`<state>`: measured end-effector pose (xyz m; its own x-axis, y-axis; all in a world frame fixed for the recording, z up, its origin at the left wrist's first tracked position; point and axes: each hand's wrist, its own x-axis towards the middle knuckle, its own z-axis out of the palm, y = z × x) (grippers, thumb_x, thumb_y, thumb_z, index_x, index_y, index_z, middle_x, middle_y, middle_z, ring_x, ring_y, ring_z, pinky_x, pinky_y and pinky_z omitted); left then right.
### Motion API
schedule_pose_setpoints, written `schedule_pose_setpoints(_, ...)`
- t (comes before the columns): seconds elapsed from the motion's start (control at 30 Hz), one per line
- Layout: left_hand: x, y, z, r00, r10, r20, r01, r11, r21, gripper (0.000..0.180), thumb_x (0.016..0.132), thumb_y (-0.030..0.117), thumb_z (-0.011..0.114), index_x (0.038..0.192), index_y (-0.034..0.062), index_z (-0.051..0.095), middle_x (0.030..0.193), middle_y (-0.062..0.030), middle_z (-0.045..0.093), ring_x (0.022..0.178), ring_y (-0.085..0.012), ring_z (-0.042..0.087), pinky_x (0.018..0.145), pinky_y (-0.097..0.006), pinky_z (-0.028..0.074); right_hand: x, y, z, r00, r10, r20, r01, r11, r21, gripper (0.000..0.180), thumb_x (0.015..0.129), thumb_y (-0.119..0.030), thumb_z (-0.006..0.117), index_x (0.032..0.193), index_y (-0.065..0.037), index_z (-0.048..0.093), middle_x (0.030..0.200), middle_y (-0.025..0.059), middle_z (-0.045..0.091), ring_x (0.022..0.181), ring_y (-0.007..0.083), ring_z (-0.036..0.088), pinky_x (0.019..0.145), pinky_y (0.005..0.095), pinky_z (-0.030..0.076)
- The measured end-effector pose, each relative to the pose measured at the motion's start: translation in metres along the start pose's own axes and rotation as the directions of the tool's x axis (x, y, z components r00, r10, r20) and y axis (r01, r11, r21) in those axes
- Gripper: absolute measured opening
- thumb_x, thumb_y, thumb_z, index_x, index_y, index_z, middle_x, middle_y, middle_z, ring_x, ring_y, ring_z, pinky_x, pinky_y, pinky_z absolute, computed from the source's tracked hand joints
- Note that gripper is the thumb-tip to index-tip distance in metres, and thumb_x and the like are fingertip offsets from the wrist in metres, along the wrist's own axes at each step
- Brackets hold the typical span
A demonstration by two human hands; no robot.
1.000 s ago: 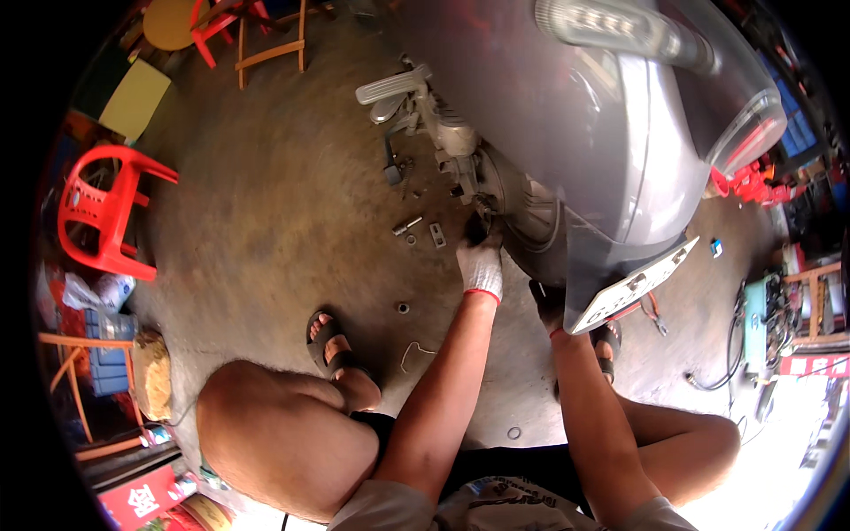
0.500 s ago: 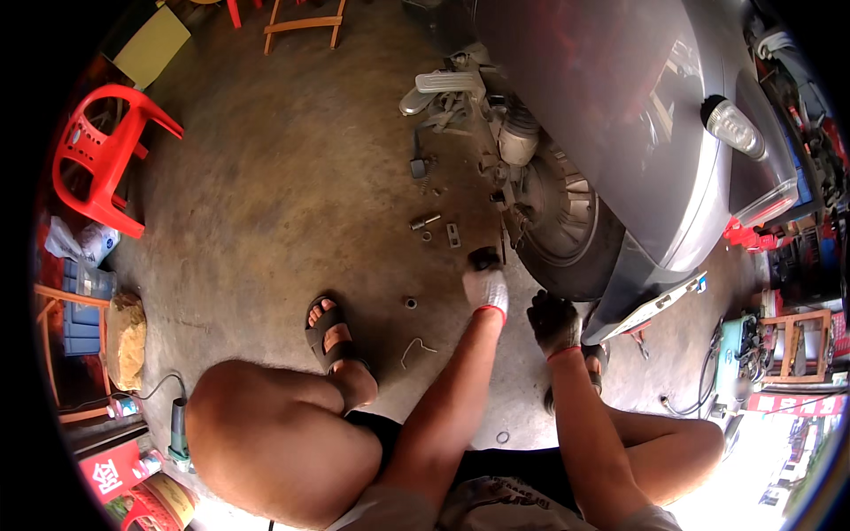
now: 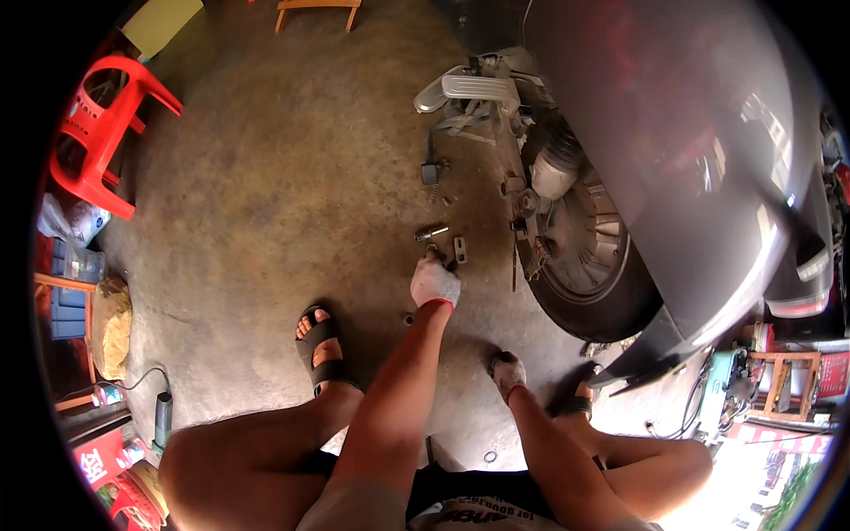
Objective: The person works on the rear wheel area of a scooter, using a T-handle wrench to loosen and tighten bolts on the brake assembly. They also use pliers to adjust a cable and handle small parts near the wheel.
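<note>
My left hand, in a white work glove with dark fingertips and a red cuff, reaches down to the floor. Its fingers are drawn together beside a metal bolt-like part and a small slotted metal plate. What the fingertips pinch is hidden. My right hand, gloved alike, hangs over the floor between my feet with curled fingers; anything in it cannot be made out. Right of my left hand stands a grey scooter, its wheel exposed beside a swingarm and a dusty cylindrical part.
A metal ring and another thin ring lie on the concrete floor. A footrest juts from the scooter. At the left are a red plastic chair and blue crates. Hoses and a wooden frame stand at the right.
My left hand has moved left, away from the wheel, to the loose parts on the floor. My right hand has drawn back toward me from the tyre. The view has shifted.
</note>
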<state>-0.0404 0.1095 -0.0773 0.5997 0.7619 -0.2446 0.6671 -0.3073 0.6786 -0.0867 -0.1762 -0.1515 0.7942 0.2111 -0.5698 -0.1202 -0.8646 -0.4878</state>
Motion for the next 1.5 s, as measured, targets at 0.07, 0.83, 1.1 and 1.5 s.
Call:
schedule_pose_setpoints(0.07, 0.005, 0.015, 0.005, 0.996, -0.021, 0.083, 0.011, 0.992, 0.123, 0.037, 0.079, 0.027, 0.068, 0.107, 0.0051, 0.059, 0.110, -0.0191, 0.063, 0.095, -0.0346, 0.067, 0.082, -0.045, 0.054, -0.006, -0.013, 0.003, 0.996, 0.048, -0.069, -0.050, 0.999, -0.016, 0.026, 0.086, -0.025, 0.055, 0.096, -0.005, 0.068, 0.089, 0.0204, 0.068, 0.084, 0.0376, 0.064, 0.073, 0.0432, 0.050)
schedule_pose_setpoints(0.83, -0.021, 0.103, -0.069, 0.876, 0.026, 0.481, 0.471, 0.163, -0.867, 0.023, 0.085, 0.018, 0.066, 0.102, 0.0034, 0.070, 0.084, -0.0030, 0.067, 0.070, -0.0108, 0.061, 0.063, -0.027, 0.049, -0.005, -0.037, -0.011, 0.961, 0.273, -0.043, -0.270, 0.960, 0.068, 0.036, 0.085, -0.031, 0.054, 0.099, -0.003, 0.071, 0.090, 0.0201, 0.071, 0.087, 0.0327, 0.070, 0.079, 0.0397, 0.054)
schedule_pose_setpoints(1.1, -0.024, 0.121, -0.101, 0.926, 0.072, 0.370, 0.322, 0.357, -0.877, 0.029, 0.084, 0.017, 0.067, 0.109, 0.0022, 0.067, 0.096, -0.0044, 0.068, 0.083, -0.0122, 0.060, 0.076, -0.028, 0.048, -0.019, -0.053, -0.009, 0.981, 0.126, -0.145, -0.149, 0.975, -0.167, 0.037, 0.088, -0.035, 0.053, 0.100, -0.005, 0.069, 0.095, 0.0237, 0.068, 0.094, 0.0410, 0.065, 0.082, 0.0454, 0.051)
schedule_pose_setpoints(1.5, -0.013, 0.118, -0.094, 0.931, 0.135, 0.340, 0.242, 0.471, -0.848, 0.033, 0.081, 0.015, 0.072, 0.108, -0.0008, 0.066, 0.094, -0.0032, 0.068, 0.077, -0.0118, 0.058, 0.070, -0.028, 0.048, -0.021, -0.051, -0.010, 0.986, 0.104, -0.134, -0.124, 0.980, -0.155, 0.037, 0.088, -0.035, 0.050, 0.098, -0.005, 0.069, 0.099, 0.0232, 0.067, 0.099, 0.0420, 0.062, 0.087, 0.0461, 0.049)
